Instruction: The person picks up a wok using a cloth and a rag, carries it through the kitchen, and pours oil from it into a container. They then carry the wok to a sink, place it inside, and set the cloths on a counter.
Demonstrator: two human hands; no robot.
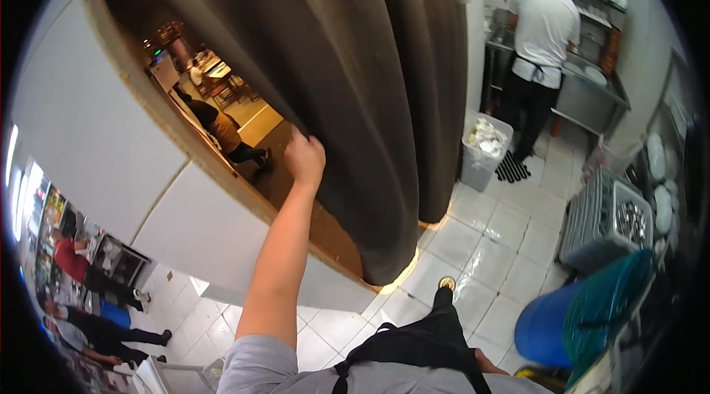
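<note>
My left arm is stretched forward, and my left hand (305, 157) is closed on the edge of a dark grey-brown curtain (355, 98) hanging in a doorway. Its folds fall almost to the floor. Beyond the pulled-back edge shows a dim room with wooden tables (217, 72) and a person in dark clothes and a yellow-brown garment (222, 128). Low beside my black apron (414, 342), only a small piece of my right hand (488, 363) shows; its fingers are hidden.
A person in a white shirt (546, 20) stands at a sink (592, 102). Nearby are a grey waste bin (479, 164), stacked grey crates (592, 220), a cutlery tub (643, 194) and a blue barrel (546, 324). Several people, one in red (70, 257), are at the left. White tiles (473, 253) look wet.
</note>
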